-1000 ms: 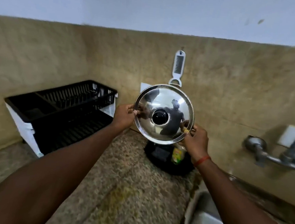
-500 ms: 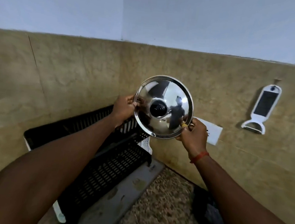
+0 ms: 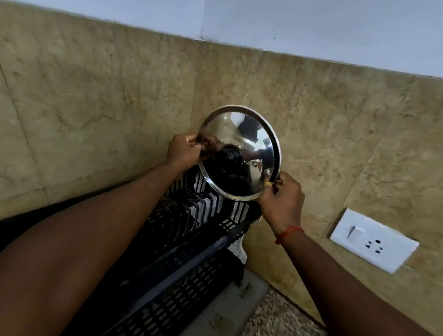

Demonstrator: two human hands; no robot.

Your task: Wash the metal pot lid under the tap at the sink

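Metal pot lid (image 3: 244, 132) upright over black dish rack (image 3: 195, 245), no tap in view, rim pinched at opposite edges by left grip (image 3: 183, 150) and right grip (image 3: 283, 199), seemingly to steady it for slotting.

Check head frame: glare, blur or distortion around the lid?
Head view: the lid mirrors bright patches and the dark rack, nothing blown out; wide-angle lens bows the tile line; counter at the bottom is smeared; left hand and right hand are sharp.
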